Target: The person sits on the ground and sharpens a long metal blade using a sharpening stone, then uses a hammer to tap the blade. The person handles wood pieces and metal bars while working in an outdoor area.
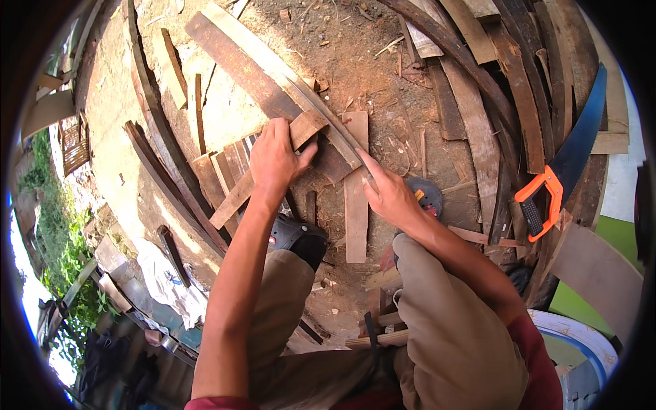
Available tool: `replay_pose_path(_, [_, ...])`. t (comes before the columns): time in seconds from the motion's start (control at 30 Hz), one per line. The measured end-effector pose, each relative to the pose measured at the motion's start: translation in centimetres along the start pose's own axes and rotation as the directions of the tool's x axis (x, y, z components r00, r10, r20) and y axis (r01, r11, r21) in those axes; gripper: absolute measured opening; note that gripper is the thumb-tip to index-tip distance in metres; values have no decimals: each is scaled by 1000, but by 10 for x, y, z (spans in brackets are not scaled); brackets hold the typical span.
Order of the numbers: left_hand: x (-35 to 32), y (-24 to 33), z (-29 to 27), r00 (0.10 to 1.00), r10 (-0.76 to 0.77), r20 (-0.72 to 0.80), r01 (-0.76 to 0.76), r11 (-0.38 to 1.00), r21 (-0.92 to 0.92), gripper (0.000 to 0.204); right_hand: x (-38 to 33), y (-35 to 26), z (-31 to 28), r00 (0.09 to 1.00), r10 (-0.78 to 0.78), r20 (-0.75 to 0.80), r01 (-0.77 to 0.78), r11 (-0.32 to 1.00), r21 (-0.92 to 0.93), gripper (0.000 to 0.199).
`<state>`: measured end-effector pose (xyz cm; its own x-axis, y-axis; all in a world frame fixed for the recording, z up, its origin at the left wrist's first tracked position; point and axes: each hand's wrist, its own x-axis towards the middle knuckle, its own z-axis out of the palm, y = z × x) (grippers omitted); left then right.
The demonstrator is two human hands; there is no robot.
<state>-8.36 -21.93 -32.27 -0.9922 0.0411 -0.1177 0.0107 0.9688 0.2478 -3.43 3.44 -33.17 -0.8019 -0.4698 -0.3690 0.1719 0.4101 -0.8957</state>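
Wooden offcuts and weathered planks cover a dirt floor, seen from above over a crouching person's knees. Near the centre, the left hand (273, 158) grips a short brown wooden strip (266, 171) that runs diagonally from about 1 o'clock down to 7 o'clock; the fingers are curled together over its upper part and the thumb reaches toward 3 o'clock against its edge. That strip lies across a row of short slats (222, 164) laid side by side. Just toward 3 o'clock from it, the right hand (389, 195) rests with its index finger stretched straight toward 11 o'clock, the tip touching a long pale board (287, 72) that slants across the ground; the other fingers are folded loosely under. A flat upright plank (356, 198) lies between the two hands. A black shoe (297, 236) shows below the left wrist. At 3 o'clock, well apart from both hands, a handsaw (564, 164) with an orange and black handle and a dark blue blade leans on a stack of long curved boards (509, 82). Sawdust and chips dot the soil.
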Motion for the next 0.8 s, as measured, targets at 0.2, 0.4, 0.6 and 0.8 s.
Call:
replay_pose_path(0.2, [-1, 1, -1, 999, -16, 27, 16, 1000, 12, 57, 11, -3, 3, 937, -267, -223, 274, 962, 0, 73])
replay_pose_path(0.4, [0, 1, -2, 1000, 14, 0, -14, 1000, 1, 57, 14, -5, 4, 998, 63, -21, -64, 996, -60, 72])
replay_pose_path(0.6, [0, 2, -3, 999, -10, 36, 10, 1000, 12, 57, 8, -8, 2, 913, -325, -245, 333, 943, -11, 73])
replay_pose_path(0.8, [0, 1, -2, 1000, 16, 2, -16, 1000, 11, 56, 8, -5, 2, 998, 6, -57, -8, 999, -37, 74])
